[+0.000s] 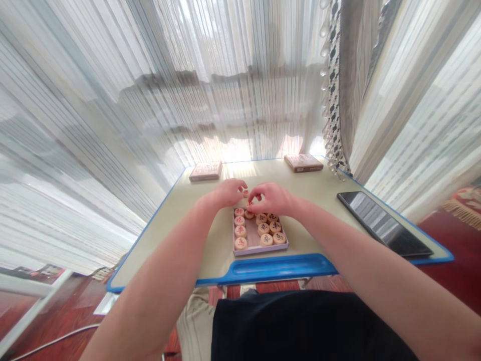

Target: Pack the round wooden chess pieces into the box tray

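A shallow box tray [259,249] of round wooden Chinese chess pieces lies on the small table in front of me. Red-marked pieces [240,231] line its left side, and black-marked pieces [263,228] fill two columns on the right. My right hand [267,198] pinches a red-marked Chinese chess piece [249,204] above the tray's far edge, close over another piece in the far row. Just beyond the tray, my left hand [230,191] has its fingers curved and apart. Beside its fingertips is another red-marked piece [246,193]; whether they touch it is hard to see.
Two flat boxes, a left one [206,171] and a right one [303,162], lie along the table's far edge. A dark tablet or phone [383,223] rests at the right. The table [169,235] has a blue rim and a front groove. Striped string curtains [225,100] hang behind.
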### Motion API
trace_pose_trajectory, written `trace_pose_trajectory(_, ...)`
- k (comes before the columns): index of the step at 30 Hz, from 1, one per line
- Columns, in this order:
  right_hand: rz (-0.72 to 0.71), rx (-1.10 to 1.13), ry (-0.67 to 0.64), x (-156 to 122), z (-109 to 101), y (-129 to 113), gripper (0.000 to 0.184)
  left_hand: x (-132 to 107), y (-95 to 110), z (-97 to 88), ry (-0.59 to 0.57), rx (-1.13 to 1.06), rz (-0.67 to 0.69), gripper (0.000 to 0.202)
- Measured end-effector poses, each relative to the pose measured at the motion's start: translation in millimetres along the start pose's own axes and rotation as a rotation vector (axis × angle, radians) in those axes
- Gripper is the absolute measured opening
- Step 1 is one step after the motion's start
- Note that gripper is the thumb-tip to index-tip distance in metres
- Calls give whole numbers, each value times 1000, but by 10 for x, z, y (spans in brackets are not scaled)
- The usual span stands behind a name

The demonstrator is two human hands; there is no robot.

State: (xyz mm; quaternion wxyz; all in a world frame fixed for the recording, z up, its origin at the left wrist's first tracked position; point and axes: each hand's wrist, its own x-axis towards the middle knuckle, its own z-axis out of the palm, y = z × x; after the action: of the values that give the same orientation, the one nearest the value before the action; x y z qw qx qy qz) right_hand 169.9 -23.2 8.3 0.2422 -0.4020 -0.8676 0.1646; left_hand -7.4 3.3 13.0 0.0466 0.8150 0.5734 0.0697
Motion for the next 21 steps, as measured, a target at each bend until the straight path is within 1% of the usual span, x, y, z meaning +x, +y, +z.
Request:
trace_pose_trajectory(3,-59,-37,-44,-46,34,-92,20,7,8,-2,-22,16,-8,42)
trace_pose_trajectory(6,-73,-90,-43,-53,41,-116,20,4,19,-6,-22,14,-22,46)
trace_pose_trajectory(13,-48,-146,-46,-49,20,-112,20,-3,20,-7,-13,9,-18,44)
trace_pose_trajectory(21,-58,-128,-39,-63,34,-130,21,16,3,14,-8,15,-2,40)
